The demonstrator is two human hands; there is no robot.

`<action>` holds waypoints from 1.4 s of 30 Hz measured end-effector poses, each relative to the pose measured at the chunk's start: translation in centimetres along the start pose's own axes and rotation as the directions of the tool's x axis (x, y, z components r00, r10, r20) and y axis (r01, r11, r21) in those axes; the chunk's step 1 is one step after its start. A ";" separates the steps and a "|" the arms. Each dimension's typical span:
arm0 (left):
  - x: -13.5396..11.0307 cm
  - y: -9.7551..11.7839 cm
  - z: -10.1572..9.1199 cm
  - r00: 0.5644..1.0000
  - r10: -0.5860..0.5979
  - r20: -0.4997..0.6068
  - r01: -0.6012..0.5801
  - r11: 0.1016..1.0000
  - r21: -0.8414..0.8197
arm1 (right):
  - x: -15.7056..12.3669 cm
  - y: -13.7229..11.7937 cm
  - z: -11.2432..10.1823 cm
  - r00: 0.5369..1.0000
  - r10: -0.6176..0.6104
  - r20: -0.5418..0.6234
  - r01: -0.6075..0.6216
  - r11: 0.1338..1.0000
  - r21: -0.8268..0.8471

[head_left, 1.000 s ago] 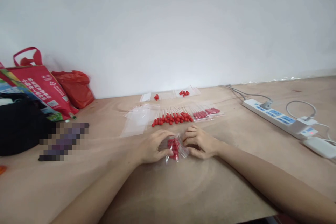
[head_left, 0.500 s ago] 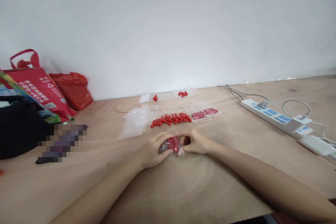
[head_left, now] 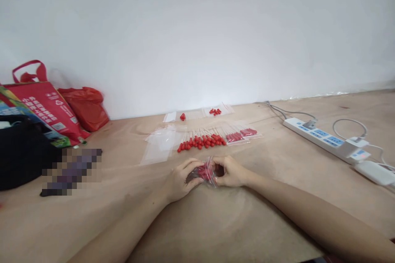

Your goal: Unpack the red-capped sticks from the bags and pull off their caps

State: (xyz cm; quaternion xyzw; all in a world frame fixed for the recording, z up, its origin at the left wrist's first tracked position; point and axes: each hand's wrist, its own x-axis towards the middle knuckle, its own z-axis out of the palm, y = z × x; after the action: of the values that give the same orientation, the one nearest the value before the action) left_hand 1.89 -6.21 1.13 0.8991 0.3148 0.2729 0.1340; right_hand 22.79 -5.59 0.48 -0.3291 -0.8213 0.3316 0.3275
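Note:
Both my hands meet at the middle of the brown table [head_left: 216, 222] around a small clear plastic bag of red-tipped droppers [head_left: 206, 171]. My left hand [head_left: 182, 178] curls round the bag's left side. On the bag's right end my right hand [head_left: 230, 171] pinches with closed fingers. Just beyond the hands lies a row of loose red-tipped droppers [head_left: 202, 140], with filled clear bags [head_left: 242, 134] at its right end. A pile of empty clear bags [head_left: 160, 144] lies to the left of the row.
Two more small bags with red pieces [head_left: 200, 113] lie near the white wall. A white power strip [head_left: 327, 141] with cables and a charger sits at the right. Red shopping bags [head_left: 58, 107], a black bag [head_left: 21, 152] and a blurred dark object [head_left: 69, 171] are at the left.
The bag stood between my hands a second ago; now both hands have closed in on it and press it together. My right hand moved left onto the bag.

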 end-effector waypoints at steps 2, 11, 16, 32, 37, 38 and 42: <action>0.0 0.1 0.0 1.000 0.006 -0.005 -0.006 1.000 -0.005 | -0.1 0.2 -0.1 0.999 0.041 0.004 -0.041 0.998 0.048; 0.0 0.0 0.1 0.999 -0.020 -0.030 0.020 1.000 -0.003 | -0.2 0.8 -0.1 0.990 0.128 0.054 -0.139 0.917 0.374; 0.0 0.0 0.1 0.999 -0.016 -0.045 0.017 1.000 0.024 | 0.0 0.7 0.3 0.990 0.136 0.034 -0.138 0.909 0.394; -0.1 -0.1 -0.1 0.999 -0.046 -0.006 0.046 0.999 0.005 | 0.1 2.1 -0.5 0.970 0.232 0.067 -0.234 0.838 0.492; -0.3 -0.2 -0.3 0.999 -0.045 0.013 0.045 0.999 0.011 | -0.4 3.5 -5.5 0.945 0.324 -0.033 -0.257 0.805 0.534; -0.3 -0.3 -0.3 0.999 -0.044 0.015 0.044 0.999 0.010 | -0.6 4.0 -6.7 0.932 0.357 -0.069 -0.261 0.789 0.557; -0.4 -0.4 -0.3 0.999 -0.046 0.015 0.046 0.999 0.008 | -1.0 6.4 -9.8 0.821 0.483 -0.304 -0.178 0.723 0.668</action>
State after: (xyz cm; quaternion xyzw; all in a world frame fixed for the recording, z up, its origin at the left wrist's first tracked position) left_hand 1.24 -6.13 1.08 0.8941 0.3356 0.2619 0.1392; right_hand 32.85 0.46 0.87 -0.4185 -0.4922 0.5464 0.5329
